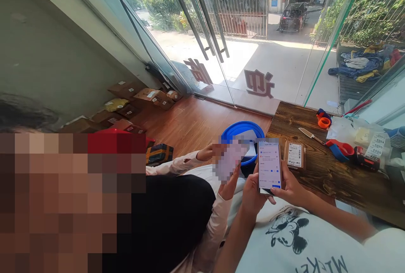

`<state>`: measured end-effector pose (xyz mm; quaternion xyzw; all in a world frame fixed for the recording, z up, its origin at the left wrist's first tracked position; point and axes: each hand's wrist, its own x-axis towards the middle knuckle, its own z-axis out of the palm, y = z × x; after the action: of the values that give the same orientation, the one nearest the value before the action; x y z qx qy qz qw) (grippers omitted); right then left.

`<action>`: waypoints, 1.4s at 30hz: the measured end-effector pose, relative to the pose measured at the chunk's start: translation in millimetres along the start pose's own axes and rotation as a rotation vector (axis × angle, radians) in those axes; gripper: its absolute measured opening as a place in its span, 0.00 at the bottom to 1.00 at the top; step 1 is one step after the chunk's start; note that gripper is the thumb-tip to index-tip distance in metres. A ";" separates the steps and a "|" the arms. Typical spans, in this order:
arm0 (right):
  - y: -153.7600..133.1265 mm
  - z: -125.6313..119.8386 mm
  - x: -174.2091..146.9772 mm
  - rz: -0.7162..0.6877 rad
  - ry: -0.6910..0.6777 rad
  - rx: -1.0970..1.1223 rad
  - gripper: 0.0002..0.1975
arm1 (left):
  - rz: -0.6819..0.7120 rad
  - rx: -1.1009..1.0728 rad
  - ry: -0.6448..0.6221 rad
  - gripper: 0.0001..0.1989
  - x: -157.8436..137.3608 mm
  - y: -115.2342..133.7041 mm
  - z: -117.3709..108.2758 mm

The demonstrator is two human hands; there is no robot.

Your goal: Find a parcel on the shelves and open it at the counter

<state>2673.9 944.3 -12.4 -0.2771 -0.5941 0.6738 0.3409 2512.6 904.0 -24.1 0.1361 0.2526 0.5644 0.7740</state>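
Cradling a phone [269, 165] from both sides, the left hand [252, 190] closes round its left edge and lower corner, and the right hand [291, 186] holds the opposite edge with its thumb bent over the foot of the lit screen. So the phone lies directly between the two palms, its long axis running away from the body, top end toward the doors; the right thumb is nearer than the left to the blue button at the screen's lower right (whether it touches or hovers, I cannot tell). Below spreads a white shirt [319, 239] with a mouse print. Just to the left, a co-worker's hands [230, 183] hold a second phone [229, 163], tilted and blurred over. Past the right hand, a labelled parcel [294, 155] rests on a dark wooden table [316, 176], with a knife [311, 136] and a red and blue ring [345, 149] farther along. Beyond the phones stands a blue bin [242, 126], then the floor [177, 121], cartons [152, 95] by the wall [41, 53], glass doors [234, 74] and, outside, a dark car [292, 17].
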 end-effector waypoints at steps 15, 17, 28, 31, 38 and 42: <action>1.7 -5.1 9.3 0.084 0.263 0.064 0.26 | 0.048 0.119 0.011 0.40 -4.8 1.5 19.7; 0.3 -8.2 16.2 0.133 0.355 0.160 0.23 | 0.064 0.135 0.027 0.41 -4.9 -2.5 20.8; -11.1 -15.1 33.3 0.202 0.542 0.147 0.26 | -0.003 0.227 0.080 0.44 -4.1 -13.6 26.8; -12.2 -14.3 30.8 0.214 0.547 0.232 0.26 | 0.003 0.242 0.101 0.44 -4.8 -14.8 32.4; -5.3 -10.8 15.2 0.118 0.542 0.253 0.19 | -0.016 0.177 0.096 0.46 -1.2 -22.3 37.8; -0.5 -15.2 12.2 0.112 0.564 0.260 0.21 | -0.043 0.180 0.161 0.45 -1.7 -26.4 42.5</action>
<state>2678.2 963.2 -13.7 -0.4397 -0.3686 0.6585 0.4871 2556.6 897.0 -1.3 0.1539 0.3664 0.5318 0.7478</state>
